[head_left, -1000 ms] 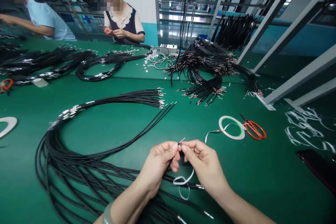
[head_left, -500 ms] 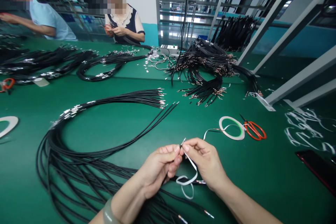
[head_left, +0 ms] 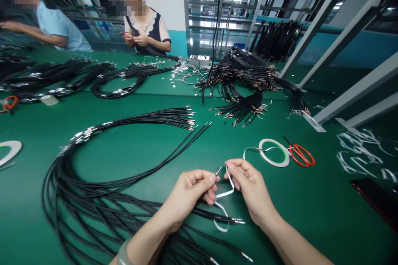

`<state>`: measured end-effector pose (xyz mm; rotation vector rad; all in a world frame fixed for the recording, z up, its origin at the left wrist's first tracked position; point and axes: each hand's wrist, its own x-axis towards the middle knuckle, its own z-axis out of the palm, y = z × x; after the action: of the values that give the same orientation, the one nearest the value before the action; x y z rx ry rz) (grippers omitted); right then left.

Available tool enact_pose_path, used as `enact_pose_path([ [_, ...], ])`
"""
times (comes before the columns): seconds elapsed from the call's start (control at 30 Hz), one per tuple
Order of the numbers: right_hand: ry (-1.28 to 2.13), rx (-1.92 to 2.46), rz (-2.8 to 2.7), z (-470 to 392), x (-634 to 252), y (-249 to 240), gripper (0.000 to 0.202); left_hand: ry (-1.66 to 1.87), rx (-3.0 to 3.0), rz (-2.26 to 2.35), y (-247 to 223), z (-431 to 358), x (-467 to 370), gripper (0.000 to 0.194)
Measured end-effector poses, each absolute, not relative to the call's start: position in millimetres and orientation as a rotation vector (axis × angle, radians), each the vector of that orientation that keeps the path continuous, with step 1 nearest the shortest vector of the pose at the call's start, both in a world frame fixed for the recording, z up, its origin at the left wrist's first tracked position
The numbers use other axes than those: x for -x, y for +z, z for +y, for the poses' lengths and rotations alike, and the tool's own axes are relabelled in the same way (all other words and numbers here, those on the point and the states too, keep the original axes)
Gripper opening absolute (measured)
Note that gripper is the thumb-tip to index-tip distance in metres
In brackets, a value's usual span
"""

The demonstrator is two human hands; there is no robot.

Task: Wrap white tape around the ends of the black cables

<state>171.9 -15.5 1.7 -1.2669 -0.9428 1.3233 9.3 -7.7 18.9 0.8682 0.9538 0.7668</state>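
Observation:
My left hand (head_left: 194, 188) pinches a black cable close to its stripped, silvery end (head_left: 219, 171). Just to its right, my right hand (head_left: 248, 186) grips a thin white strip (head_left: 228, 192) between thumb and fingers; the strip bends down and curls below the hands. A small gap separates the two hands. Under and left of my left hand, a large looped bundle of black cables (head_left: 62, 174) lies on the green table (head_left: 192, 153), several cable ends pointing right. A white tape ring with a green inner edge (head_left: 261, 153) rests beyond my right hand, its strip trailing toward the hand.
Orange-handled scissors (head_left: 301, 155) touch the tape's strip. A dark phone (head_left: 373, 198) and white strip scraps (head_left: 357, 153) lie right, beside metal supports (head_left: 348, 87). Cable piles (head_left: 245, 70) line the back. Another tape ring (head_left: 10, 151) is left. Two people (head_left: 149, 33) work across the table.
My right hand has moved slightly right and up, away from the cable end, with the white strip pulled along. My left hand has turned a little and still holds the cable.

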Motion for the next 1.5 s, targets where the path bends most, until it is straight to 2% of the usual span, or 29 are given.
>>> enact_pose_path([
  [0.17, 1.267, 1.282, -1.000, -18.5, -173.2, 0.1, 0.020, 0.826, -1.073, 1.151, 9.9, -10.9, -10.4, 0.024],
  [0.33, 1.322, 1.234, -0.995, -24.1, -165.6, -0.1, 0.020, 0.991, -1.372, 1.286, 6.3, -15.9, -10.5, 0.013],
  [0.43, 1.344, 1.220, -0.941, -24.8, -161.6, 1.0, 0.021, 1.056, -1.570, 1.315, 9.6, -18.0, -10.3, 0.008],
  [0.67, 1.345, 1.198, -0.892, -23.3, -157.4, -0.7, 0.023, 1.067, -1.722, 1.292, 12.7, -23.2, -12.3, 0.010],
  [0.77, 1.321, 1.166, -0.918, -23.2, -158.1, -2.6, 0.024, 1.022, -1.603, 1.308, 14.3, -23.6, -15.0, 0.008],
  [0.93, 1.317, 1.063, -0.992, -24.3, -161.4, -3.0, 0.024, 0.897, -1.026, 1.249, 17.5, -16.7, -17.7, 0.017],
  [1.17, 1.336, 1.039, -0.980, -25.6, -162.5, -7.0, 0.038, 0.901, -0.950, 1.135, 18.3, -14.3, -12.7, 0.024],
  [1.37, 1.359, 1.030, -0.962, -23.6, -162.4, -1.3, 0.030, 0.798, -0.972, 1.108, 20.1, -12.7, -12.3, 0.028],
  [1.5, 1.233, 1.130, -0.978, -18.5, -171.4, 3.3, 0.018, 0.820, -1.099, 1.185, 13.5, -7.2, -6.5, 0.027],
])
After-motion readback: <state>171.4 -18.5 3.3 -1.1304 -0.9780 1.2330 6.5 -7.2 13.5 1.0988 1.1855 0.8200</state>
